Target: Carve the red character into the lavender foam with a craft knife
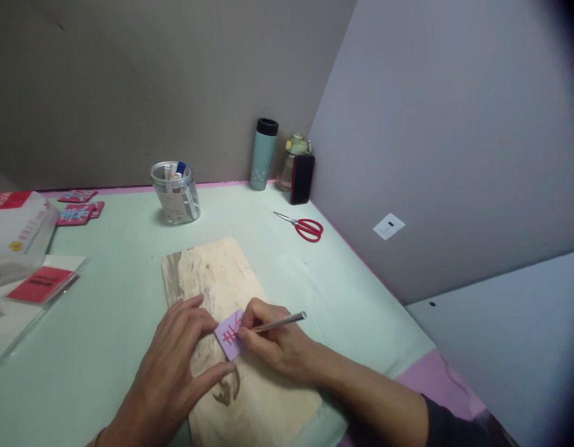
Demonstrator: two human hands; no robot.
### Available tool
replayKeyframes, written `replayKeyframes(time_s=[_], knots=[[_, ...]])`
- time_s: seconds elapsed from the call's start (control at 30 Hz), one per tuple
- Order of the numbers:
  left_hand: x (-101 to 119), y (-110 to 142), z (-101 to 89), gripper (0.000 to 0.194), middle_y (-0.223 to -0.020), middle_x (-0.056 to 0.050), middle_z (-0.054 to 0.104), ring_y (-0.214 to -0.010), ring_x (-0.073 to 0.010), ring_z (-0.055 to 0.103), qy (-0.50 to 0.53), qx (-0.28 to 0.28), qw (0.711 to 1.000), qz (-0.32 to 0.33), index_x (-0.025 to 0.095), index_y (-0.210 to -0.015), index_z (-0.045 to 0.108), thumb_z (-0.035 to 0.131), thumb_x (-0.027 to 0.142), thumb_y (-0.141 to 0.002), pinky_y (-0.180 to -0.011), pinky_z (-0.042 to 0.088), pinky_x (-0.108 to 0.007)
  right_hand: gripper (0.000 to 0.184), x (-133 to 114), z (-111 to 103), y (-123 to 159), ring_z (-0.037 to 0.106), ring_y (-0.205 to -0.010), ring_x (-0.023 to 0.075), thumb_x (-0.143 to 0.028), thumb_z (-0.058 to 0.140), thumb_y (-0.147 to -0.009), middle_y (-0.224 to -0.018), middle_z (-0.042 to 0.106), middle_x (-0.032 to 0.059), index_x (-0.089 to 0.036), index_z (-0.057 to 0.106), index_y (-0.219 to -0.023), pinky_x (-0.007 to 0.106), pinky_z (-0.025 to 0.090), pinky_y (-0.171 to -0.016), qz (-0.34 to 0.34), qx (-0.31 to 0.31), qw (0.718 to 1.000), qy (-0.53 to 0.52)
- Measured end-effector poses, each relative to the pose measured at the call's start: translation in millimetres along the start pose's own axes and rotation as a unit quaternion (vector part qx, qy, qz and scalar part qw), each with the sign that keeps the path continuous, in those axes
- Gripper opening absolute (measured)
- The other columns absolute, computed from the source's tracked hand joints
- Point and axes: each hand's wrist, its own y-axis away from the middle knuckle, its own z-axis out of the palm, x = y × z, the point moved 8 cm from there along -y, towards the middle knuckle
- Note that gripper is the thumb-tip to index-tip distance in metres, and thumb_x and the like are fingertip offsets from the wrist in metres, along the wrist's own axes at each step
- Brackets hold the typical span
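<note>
A small lilac paper piece [229,336] with red strokes on it lies on a pale wooden board [212,273] in the middle of the green table. My left hand [175,360] rests flat on the board, fingers spread, with its fingertips pressing the paper's left edge. My right hand [272,341] is closed in a writing grip round a thin silver craft knife [282,321], whose tip touches the paper.
Red scissors [305,227] lie at the right. A clear jar of pens [175,192] stands behind the board. A teal flask [263,155], a glass jar [293,158] and a dark phone [301,179] sit in the corner. Red paper pieces [77,211] and plastic packets [30,273] are at the left.
</note>
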Motion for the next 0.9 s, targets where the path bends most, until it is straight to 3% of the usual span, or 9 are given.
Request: replayKeyframes(time_s=[0.17, 0.37, 0.57, 0.73, 0.9], knots=[[1, 5, 2.1, 0.029, -0.13, -0.008, 0.066, -0.15, -0.0354, 0.042, -0.001, -0.007, 1.0, 0.004, 0.027, -0.1, 0.051, 0.07, 0.048, -0.093, -0.118, 0.041, -0.061, 0.016, 1, -1, 0, 0.039, -0.06, 0.0113, -0.022, 0.059, -0.092, -0.068, 0.047, -0.0054, -0.02, 0.051, -0.078, 0.025, 0.031, -0.056, 0.005, 0.012, 1.0, 0.003], [7, 1, 1.4, 0.009, -0.152, -0.01, 0.057, -0.156, -0.0319, 0.034, -0.008, -0.008, 1.0, 0.009, 0.027, -0.101, 0.049, 0.056, 0.032, -0.1, -0.121, 0.036, -0.068, 0.017, 1, -2, 0, 0.041, -0.061, 0.0118, -0.023, 0.059, -0.093, -0.069, 0.049, -0.0047, -0.02, 0.05, -0.078, 0.025, 0.033, -0.058, 0.0, 0.02, 1.0, 0.009], [4, -1, 5.3, 0.006, -0.146, -0.011, 0.063, -0.152, -0.0293, 0.043, 0.006, -0.029, 1.0, 0.006, 0.026, -0.1, 0.05, 0.054, 0.03, -0.101, -0.124, 0.033, -0.066, 0.018, -3, -3, 1, 0.041, -0.06, 0.012, -0.024, 0.057, -0.094, -0.068, 0.048, -0.0045, -0.021, 0.048, -0.077, 0.026, 0.032, -0.057, -0.007, 0.023, 0.999, 0.032], [3, -2, 2.2, 0.008, -0.141, -0.009, 0.066, -0.146, -0.0298, 0.051, 0.006, -0.022, 1.0, 0.008, 0.027, -0.099, 0.052, 0.057, 0.033, -0.1, -0.122, 0.036, -0.065, 0.018, -12, -16, 5, 0.042, -0.06, 0.0123, -0.021, 0.052, -0.094, -0.07, 0.049, -0.003, -0.021, 0.047, -0.077, 0.027, 0.033, -0.059, -0.069, 0.098, 0.991, 0.064], [3, -2, 0.8, 0.009, -0.136, -0.008, 0.067, -0.146, -0.0287, 0.05, 0.004, -0.015, 1.0, 0.012, 0.027, -0.097, 0.053, 0.058, 0.034, -0.1, -0.122, 0.038, -0.064, 0.018, -9, -10, 2, 0.041, -0.058, 0.0114, -0.021, 0.053, -0.092, -0.068, 0.048, -0.0041, -0.022, 0.046, -0.076, 0.026, 0.033, -0.057, -0.055, 0.063, 0.995, 0.045]])
